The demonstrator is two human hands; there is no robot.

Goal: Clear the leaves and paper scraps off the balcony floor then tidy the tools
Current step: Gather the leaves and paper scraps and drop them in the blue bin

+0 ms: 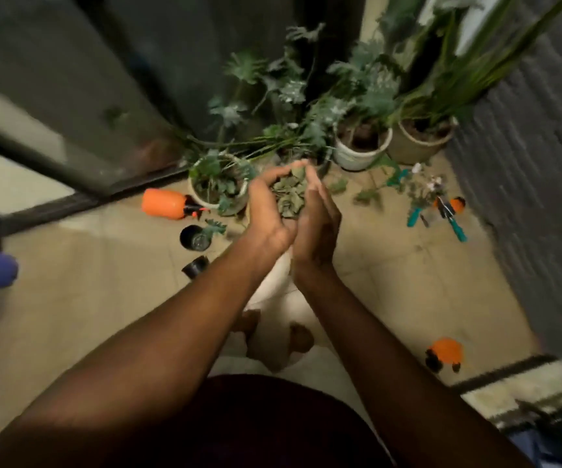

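Note:
A bundle of dry green leaves (289, 194) sits cupped between my two hands, held above the balcony floor. My left hand (267, 211) curls round the left side of the bundle. My right hand (316, 221) presses against its right side with fingers close together. More loose leaves (367, 196) lie on the tan floor beyond my hands. Teal-handled garden tools (455, 228) lie on the floor at the right, near the grey wall, beside a small flowering sprig (424, 187).
Several potted plants (362, 146) crowd the far end. An orange spray bottle (164, 203) lies at the left, with two small black pots (195, 237) near it. Another orange sprayer (445, 354) stands at the right. A dark glass door frames the left side.

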